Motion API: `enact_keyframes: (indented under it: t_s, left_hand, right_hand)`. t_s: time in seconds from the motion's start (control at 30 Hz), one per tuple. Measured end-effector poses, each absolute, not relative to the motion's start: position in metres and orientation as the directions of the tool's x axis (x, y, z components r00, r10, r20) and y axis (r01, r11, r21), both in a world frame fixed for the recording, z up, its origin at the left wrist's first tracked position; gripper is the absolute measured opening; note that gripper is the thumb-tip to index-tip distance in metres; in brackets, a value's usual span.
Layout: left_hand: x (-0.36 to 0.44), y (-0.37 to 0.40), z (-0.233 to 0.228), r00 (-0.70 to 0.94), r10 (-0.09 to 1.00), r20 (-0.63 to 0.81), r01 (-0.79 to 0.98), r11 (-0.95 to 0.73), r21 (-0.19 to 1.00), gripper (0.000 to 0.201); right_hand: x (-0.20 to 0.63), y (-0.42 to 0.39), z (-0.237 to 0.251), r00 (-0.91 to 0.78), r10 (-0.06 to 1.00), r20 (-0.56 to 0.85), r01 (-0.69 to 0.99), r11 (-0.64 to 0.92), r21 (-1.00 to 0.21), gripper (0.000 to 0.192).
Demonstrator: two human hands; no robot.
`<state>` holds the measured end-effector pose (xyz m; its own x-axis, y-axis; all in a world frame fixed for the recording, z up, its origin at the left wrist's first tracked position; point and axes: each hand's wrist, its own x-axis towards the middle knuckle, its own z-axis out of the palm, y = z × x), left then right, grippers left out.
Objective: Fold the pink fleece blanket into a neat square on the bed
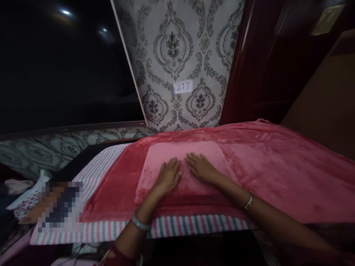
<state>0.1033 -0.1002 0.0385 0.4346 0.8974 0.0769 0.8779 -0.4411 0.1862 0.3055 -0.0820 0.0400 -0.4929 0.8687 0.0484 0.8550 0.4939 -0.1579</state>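
Observation:
A square of pink plush fabric, which looks like a folded pad or a folded piece of blanket, lies on a larger pink-red plush blanket. My left hand rests palm down on the square, its fingers stretched out. Beside it, my right hand also lies flat on the square with fingers extended. A narrow gap of pink fabric separates the two hands. Neither hand grips anything. Under the blanket, a striped cloth in pink, grey and white shows along the front and left edges.
A large dark television screen stands at the left against patterned wallpaper. A paper label marked 277 is on the wall. Dark red wood panelling and a brown board rise at the right. A dotted bag lies at the left.

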Motion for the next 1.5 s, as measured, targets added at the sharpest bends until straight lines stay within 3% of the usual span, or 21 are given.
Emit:
enact_keyframes:
  t_s: [0.13,0.23,0.3,0.43,0.57,0.67,0.73,0.87,0.97,1.1,1.3,1.4,1.5]
  left_hand:
    - [0.103,-0.083,0.041,0.387,0.919,0.078,0.914,-0.394,0.096,0.055]
    - [0.104,-0.081,0.025,0.372,0.92,0.125,0.924,-0.38,0.04,0.059]
    - [0.104,-0.083,0.014,0.363,0.919,0.156,0.928,-0.372,0.033,0.06]
    - [0.102,-0.084,0.008,0.367,0.917,0.159,0.925,-0.377,0.042,0.061]
    - [0.1,-0.082,0.01,0.37,0.917,0.152,0.924,-0.38,0.045,0.06]
    - [0.101,-0.081,0.008,0.362,0.918,0.16,0.928,-0.372,0.035,0.06]
    - [0.101,-0.08,0.006,0.362,0.917,0.167,0.928,-0.372,0.034,0.061]
    - [0.102,-0.08,0.009,0.371,0.915,0.158,0.922,-0.384,0.056,0.061]
    - [0.101,-0.082,0.022,0.368,0.927,0.077,0.923,-0.374,0.09,0.063]
    - [0.106,-0.085,0.049,0.403,0.914,-0.052,0.911,-0.394,0.123,0.069]
    - [0.126,-0.064,0.059,0.617,0.784,-0.063,0.783,-0.605,0.141,0.072]
    - [0.12,-0.038,0.05,0.608,0.791,-0.071,0.794,-0.602,0.092,0.069]
    - [0.101,-0.011,0.042,0.483,0.875,-0.029,0.876,-0.482,0.039,0.065]
  right_hand:
    - [0.297,-0.076,0.031,-0.597,0.801,0.035,0.787,0.594,-0.167,0.06]
    - [0.306,-0.057,0.023,-0.577,0.815,0.057,0.803,0.578,-0.146,0.061]
    - [0.317,-0.043,0.02,-0.49,0.868,0.076,0.859,0.496,-0.128,0.061]
    - [0.342,-0.022,0.017,-0.175,0.98,0.095,0.976,0.185,-0.113,0.062]
    - [0.36,-0.02,0.018,0.08,0.995,0.064,0.985,-0.069,-0.158,0.064]
    - [0.365,-0.027,0.024,0.156,0.987,0.039,0.975,-0.147,-0.167,0.064]
    - [0.361,-0.032,0.033,0.126,0.991,0.053,0.981,-0.117,-0.155,0.062]
    - [0.333,-0.045,0.048,-0.101,0.993,0.063,0.979,0.11,-0.169,0.058]
    - [0.31,-0.057,0.046,-0.217,0.974,0.071,0.958,0.226,-0.178,0.058]
    - [0.299,-0.069,0.027,-0.237,0.968,0.084,0.947,0.249,-0.202,0.06]
    - [0.301,-0.076,0.006,-0.224,0.962,0.156,0.946,0.253,-0.202,0.058]
    - [0.301,-0.076,0.004,-0.215,0.961,0.175,0.949,0.248,-0.194,0.058]
    - [0.299,-0.076,0.004,-0.212,0.96,0.184,0.95,0.246,-0.194,0.058]
